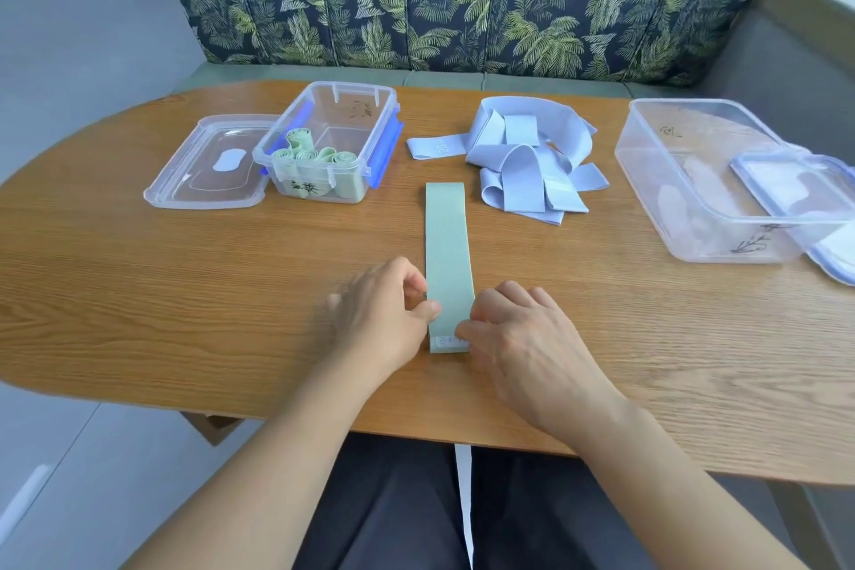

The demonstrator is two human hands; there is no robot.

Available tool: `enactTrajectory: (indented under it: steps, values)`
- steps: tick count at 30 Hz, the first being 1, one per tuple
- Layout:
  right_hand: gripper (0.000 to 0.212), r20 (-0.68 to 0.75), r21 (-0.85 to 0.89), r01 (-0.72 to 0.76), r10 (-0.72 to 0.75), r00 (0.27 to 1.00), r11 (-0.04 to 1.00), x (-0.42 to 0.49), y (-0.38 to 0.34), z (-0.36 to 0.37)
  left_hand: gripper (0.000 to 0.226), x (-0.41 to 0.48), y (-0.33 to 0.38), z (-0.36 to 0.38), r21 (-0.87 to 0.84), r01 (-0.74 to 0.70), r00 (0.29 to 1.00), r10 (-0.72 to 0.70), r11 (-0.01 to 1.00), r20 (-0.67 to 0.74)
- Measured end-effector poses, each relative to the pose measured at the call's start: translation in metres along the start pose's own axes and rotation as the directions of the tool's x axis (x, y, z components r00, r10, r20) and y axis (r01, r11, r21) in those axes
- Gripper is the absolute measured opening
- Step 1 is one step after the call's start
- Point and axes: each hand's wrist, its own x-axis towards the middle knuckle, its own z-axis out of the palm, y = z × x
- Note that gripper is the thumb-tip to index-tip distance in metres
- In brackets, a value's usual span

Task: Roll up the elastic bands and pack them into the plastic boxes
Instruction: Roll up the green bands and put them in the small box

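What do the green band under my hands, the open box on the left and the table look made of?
Green band: probably matte rubber or latex; it lies thin, flat and limp. Left box: clear glossy plastic, with see-through walls. Table: wood or wood-look veneer, with visible grain and soft sheen.

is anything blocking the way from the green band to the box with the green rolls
Nothing visible. The green band lies on bare table near the open box; its lid is off to the left, the blue pile to the right.
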Motion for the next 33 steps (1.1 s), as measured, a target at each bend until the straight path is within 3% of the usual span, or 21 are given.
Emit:
enactTrajectory:
  steps: [4,9,22,29,33]
  values:
    - [0.019,-0.017,-0.006,0.010,-0.010,1.000,1.000,0.002,0.001,0.001,0.014,0.000,-0.011,0.005,-0.115,-0.224,0.974,0.226,0.968,-0.002]
    - [0.020,-0.035,0.010,0.000,0.001,0.999,1.000,0.002,0.000,0.004,0.009,0.005,-0.017,0.005,-0.073,-0.402,0.914,0.405,0.913,0.026]
    - [0.004,-0.074,0.049,-0.023,0.026,0.997,0.999,0.007,0.000,0.006,0.010,0.016,-0.024,0.002,-0.198,-0.328,0.921,0.359,0.924,0.153]
    - [0.034,-0.111,0.026,-0.026,0.029,0.993,0.999,0.013,0.001,0.011,0.027,0.026,-0.028,0.001,-0.305,-0.340,0.901,0.401,0.889,0.164]
    - [0.022,-0.122,0.017,-0.034,0.036,0.992,0.999,0.015,0.002,0.011,0.029,0.027,-0.030,0.003,-0.309,-0.344,0.903,0.403,0.887,0.151]
